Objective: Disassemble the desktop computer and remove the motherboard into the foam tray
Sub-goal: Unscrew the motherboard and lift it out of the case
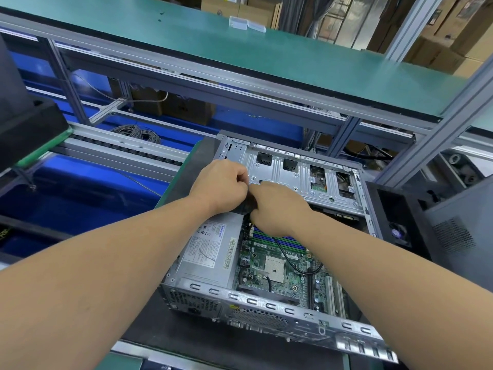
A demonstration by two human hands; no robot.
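We see one open desktop case (269, 311) on the dark mat (186, 340); its one motherboard (280, 265) lies in the case, just nearer than both hands. Left hand (221, 186) and right hand (277, 206) curl together around a black cable bundle (249, 206) between power supply (210, 252) and drive cage (301, 174).

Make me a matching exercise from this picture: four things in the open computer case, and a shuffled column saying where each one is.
Things:
1. power supply
2. motherboard
3. drive cage
4. black cable

Places:
A. far end of the case, beyond both hands
B. draped across the motherboard
C. near left corner of the case
D. floor of the case, right of the power supply

Pairs: 1-C, 2-D, 3-A, 4-B
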